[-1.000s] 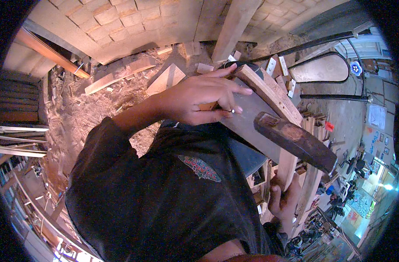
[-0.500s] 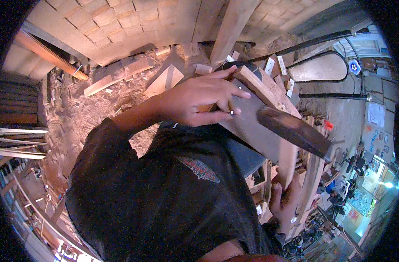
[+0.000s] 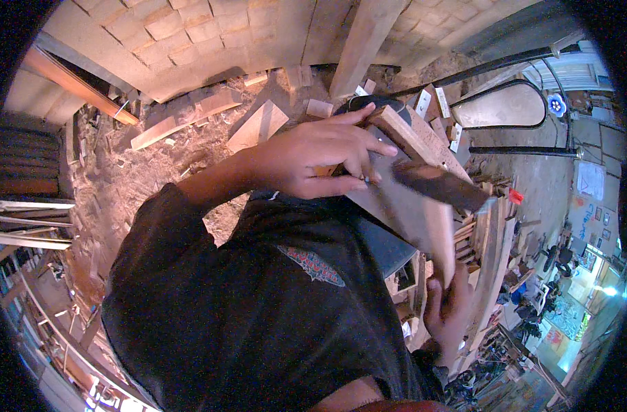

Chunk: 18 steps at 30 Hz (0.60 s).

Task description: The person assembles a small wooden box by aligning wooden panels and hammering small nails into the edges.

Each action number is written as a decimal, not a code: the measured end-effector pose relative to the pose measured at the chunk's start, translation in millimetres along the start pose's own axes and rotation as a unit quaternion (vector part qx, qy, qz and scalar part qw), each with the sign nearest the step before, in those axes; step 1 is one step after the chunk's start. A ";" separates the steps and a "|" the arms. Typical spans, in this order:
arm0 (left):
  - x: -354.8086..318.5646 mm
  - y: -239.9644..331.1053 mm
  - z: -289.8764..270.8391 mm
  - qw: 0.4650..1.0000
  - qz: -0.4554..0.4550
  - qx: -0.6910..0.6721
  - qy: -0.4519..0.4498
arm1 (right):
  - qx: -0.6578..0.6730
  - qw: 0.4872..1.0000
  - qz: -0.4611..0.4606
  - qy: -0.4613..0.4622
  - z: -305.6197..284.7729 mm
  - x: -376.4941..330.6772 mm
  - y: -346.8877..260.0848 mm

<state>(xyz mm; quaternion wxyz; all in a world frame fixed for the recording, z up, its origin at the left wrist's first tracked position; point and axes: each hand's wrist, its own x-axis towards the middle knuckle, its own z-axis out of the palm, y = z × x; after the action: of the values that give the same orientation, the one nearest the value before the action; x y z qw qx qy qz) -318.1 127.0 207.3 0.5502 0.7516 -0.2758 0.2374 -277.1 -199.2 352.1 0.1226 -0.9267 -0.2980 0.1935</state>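
The dusty floor [image 3: 516, 172] bears wood shavings [image 3: 166, 161], a pale block [image 3: 253, 130] and longer offcuts [image 3: 155, 132].

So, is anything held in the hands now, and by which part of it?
The right hand holds the hammer by its handle. Whether the left hand pinches something small cannot be told.

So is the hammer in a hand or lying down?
The hammer is in the right hand, which curls around its wooden handle. I can't tell whether it touches anything else.
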 end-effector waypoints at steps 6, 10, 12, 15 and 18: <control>5.0 -12.4 2.6 0.998 0.040 -0.040 -0.003 | 0.173 0.984 0.020 0.047 12.6 -1.5 18.1; 14.2 -36.4 10.9 0.999 0.047 0.008 0.019 | 0.225 0.968 0.077 0.077 16.9 -1.9 32.2; 19.5 -48.7 11.3 0.999 0.044 0.014 0.029 | 0.266 0.955 0.091 0.095 14.0 -1.0 33.8; 36.9 -73.7 10.6 0.997 0.058 -0.006 0.058 | 0.374 0.906 0.139 0.143 13.8 2.8 30.0; 49.0 -98.5 10.7 0.995 0.037 -0.023 0.093 | 0.426 0.877 0.120 0.189 19.5 14.0 37.0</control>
<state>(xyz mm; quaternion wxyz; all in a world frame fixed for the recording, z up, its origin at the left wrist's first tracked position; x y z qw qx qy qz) -214.9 133.1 168.1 0.5816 0.7024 -0.2571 0.3198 -256.4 -218.0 318.0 0.5351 -0.8326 -0.0446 0.1360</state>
